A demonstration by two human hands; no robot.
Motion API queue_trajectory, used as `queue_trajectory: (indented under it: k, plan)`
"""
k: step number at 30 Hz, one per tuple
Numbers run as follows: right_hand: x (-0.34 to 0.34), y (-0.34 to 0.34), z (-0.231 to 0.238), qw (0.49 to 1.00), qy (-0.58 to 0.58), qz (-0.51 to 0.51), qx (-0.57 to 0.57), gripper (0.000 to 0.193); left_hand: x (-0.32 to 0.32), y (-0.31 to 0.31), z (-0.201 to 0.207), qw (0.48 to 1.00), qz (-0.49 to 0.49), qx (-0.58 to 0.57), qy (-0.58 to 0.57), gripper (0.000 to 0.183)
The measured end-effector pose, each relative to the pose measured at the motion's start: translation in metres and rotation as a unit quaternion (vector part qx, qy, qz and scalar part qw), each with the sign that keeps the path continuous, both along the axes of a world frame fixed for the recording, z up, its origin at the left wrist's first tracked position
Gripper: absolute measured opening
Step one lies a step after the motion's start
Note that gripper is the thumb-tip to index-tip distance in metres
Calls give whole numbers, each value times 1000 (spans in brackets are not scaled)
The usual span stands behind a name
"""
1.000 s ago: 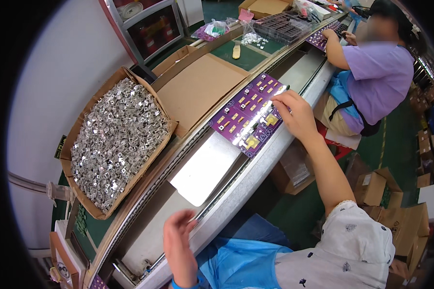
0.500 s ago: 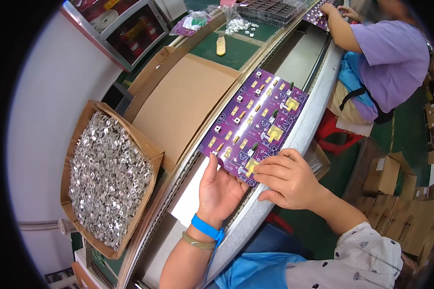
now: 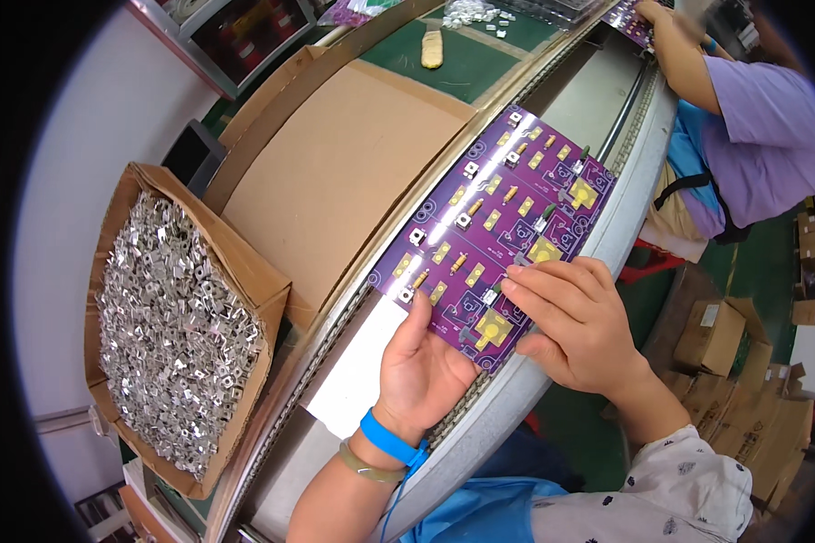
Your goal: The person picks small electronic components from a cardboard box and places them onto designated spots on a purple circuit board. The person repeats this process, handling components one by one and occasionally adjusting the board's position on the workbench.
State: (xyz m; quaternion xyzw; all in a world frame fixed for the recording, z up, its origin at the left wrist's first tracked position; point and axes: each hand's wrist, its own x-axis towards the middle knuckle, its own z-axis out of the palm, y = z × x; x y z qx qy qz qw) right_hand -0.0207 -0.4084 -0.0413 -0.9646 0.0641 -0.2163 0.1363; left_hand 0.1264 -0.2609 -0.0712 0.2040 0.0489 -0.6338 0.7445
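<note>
A purple printed circuit board (image 3: 507, 237) lies tilted across the conveyor's rails, its repeated sections carrying resistors, small white square parts, green upright parts and yellow pads. At its near corner my left hand (image 3: 418, 380) grips the edge, thumb close to the top face and fingers underneath, partly hidden. My right hand (image 3: 575, 319) reaches over the board's right edge with fingers stretched out and the thumb apart. Its fingertips touch the board beside a small green-and-white part, just above the nearest yellow pad (image 3: 493, 329). Nothing shows held in that hand.
To the left stands a cardboard box (image 3: 276, 294) full of small shiny metal pieces (image 3: 172, 335). Flat cardboard (image 3: 335, 172) lies beside the conveyor rail (image 3: 335, 312). A brush-like tool (image 3: 432, 50) rests on the green surface. A co-worker in a purple shirt (image 3: 770, 127) handles another board beyond.
My right fingertips have moved from the nearest yellow pad up to the green-and-white part. The left hand keeps its hold. The whole view has shifted, and the board appears larger.
</note>
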Motion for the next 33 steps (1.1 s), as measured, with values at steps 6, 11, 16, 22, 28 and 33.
queue_trajectory:
  k: [6, 11, 16, 22, 28, 33]
  plan:
    - [2, -1, -1, 1000, 0, 1, -5, 50, 0, -1, 4, 1000, 13, 1, -15, 66]
    - [3, -1, -1, 1000, -5, 2, -12, 50, 0, 0, 2, 999, 16, -3, -28, 67]
    - [4, 0, 0, 1000, -8, -2, -15, 51, 0, -3, -2, 999, 16, -24, -21, 67]
    - [5, -1, 0, 1000, -9, 3, -17, 50, 0, -3, -2, 999, 21, -21, -20, 67]
    - [4, -1, 0, 1000, -9, 4, -21, 50, 3, 1, -1, 998, 30, -50, 26, 54]
    - [4, -1, 0, 1000, -8, 4, -20, 49, 2, 0, 0, 999, 26, -25, -3, 61]
